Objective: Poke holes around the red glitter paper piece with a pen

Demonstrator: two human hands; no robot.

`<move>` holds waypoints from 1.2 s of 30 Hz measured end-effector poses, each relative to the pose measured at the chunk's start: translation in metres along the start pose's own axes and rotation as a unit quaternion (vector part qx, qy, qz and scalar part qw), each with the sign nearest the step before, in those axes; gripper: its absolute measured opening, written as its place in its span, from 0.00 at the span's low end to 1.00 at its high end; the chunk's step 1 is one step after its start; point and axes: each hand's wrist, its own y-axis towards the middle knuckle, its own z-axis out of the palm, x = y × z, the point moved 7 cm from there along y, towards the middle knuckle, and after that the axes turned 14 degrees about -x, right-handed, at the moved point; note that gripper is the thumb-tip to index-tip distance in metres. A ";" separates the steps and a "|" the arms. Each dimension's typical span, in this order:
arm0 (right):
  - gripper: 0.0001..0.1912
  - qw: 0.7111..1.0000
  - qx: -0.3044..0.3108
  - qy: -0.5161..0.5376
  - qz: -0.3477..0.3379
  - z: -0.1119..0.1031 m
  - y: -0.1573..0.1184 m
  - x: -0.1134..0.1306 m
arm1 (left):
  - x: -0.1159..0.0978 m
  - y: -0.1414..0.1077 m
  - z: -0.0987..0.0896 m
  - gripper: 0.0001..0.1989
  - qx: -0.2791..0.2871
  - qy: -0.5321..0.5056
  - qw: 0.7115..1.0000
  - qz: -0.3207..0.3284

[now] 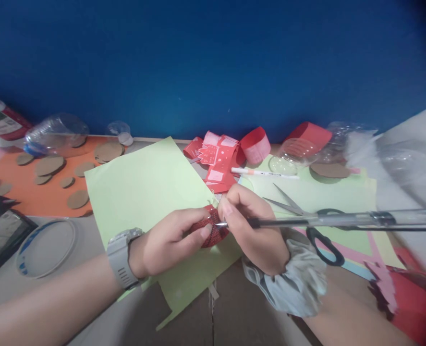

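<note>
Across pale-green paper sheet (pixel 144 182): open to far edge.
Left hand (pixel 176 240): grip closed on dark-red patterned piece (pixel 218 236).
Right hand (pixel 256 235): grip closed around black-and-clear silver-tipped rod (pixel 342 220).

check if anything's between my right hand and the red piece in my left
Nothing visible stands between the right hand and the red piece in the left hand: the right fingertips are at its edge, and the tip of what looks like a pen reaches over it. The scissors lie off to the right.
</note>
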 end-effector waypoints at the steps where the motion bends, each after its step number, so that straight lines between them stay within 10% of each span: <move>1: 0.16 1.000 0.000 0.000 -0.001 0.000 0.000 0.000 | 0.000 0.000 0.000 0.13 0.001 -0.001 1.000 0.001; 36: 0.15 1.000 -0.023 -0.010 0.008 0.001 0.000 0.001 | -0.004 -0.002 0.001 0.13 0.015 -0.026 0.999 0.015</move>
